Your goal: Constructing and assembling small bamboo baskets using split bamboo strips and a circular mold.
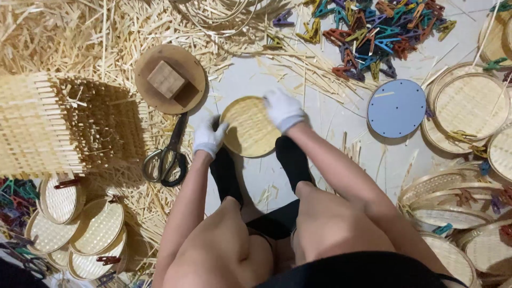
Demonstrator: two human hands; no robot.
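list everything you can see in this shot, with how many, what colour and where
Round woven disc: one, pale yellow, centre floor, held at both edges.
Scissors: one pair, dark handles, left of the disc.
Wooden round with block: one, brown, above the scissors.
Blue round board: one, blue with small holes, right of the disc.
Clips: a pile, many colours, top right.
Woven mat: one, pale yellow, left edge.
Bamboo strips: loose heap, straw-coloured, top left.
Finished trays, right: several, pale yellow, right edge.
Finished trays, left: several, pale yellow, bottom left.
Left hand: white glove, on the disc's left edge.
Right hand: white glove, on the disc's upper right edge.
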